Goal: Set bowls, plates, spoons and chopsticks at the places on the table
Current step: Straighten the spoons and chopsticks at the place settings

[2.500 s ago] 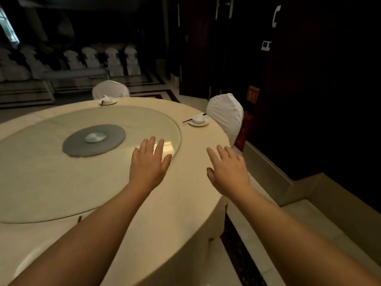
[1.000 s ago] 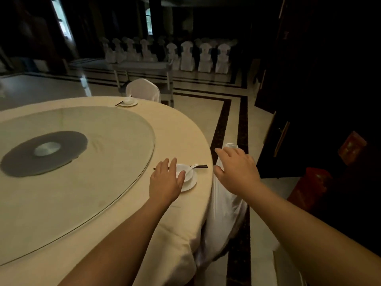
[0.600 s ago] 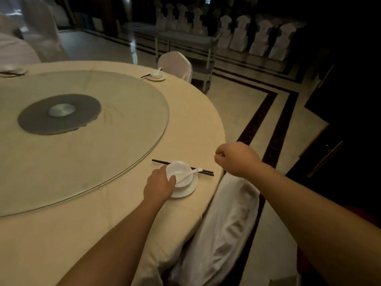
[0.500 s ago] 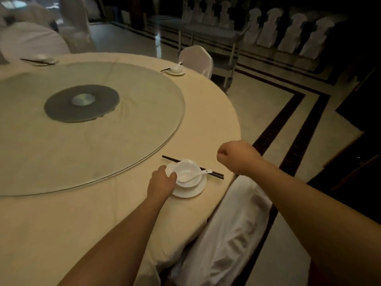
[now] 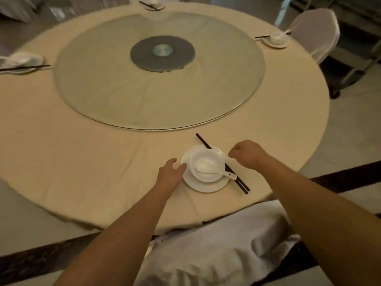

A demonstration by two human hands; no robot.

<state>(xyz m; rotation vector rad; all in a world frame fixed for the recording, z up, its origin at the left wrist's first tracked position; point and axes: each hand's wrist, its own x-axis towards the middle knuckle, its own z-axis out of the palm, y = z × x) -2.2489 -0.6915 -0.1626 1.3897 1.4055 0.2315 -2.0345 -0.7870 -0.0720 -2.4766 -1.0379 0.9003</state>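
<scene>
**Hands at the near place setting**

Nearest the camera, a chair back under a white cover sits tucked against the near edge of the round worktop, which is draped in a cream cloth. Just beyond it, the left hand rests on the cloth with its fingers loosely curled, fingertips touching the left rim of a white plate. A white bowl stands on the plate, and a white spoon lies in the bowl, its handle pointing right over the rim. A pair of black chopsticks lies along the plate's right side, partly on its rim. The right hand hovers above them, closed in a fist and holding nothing visible.

Farther off lies a large glass turntable with a dark hub. More settings stand at the far right, far edge and far left.
</scene>
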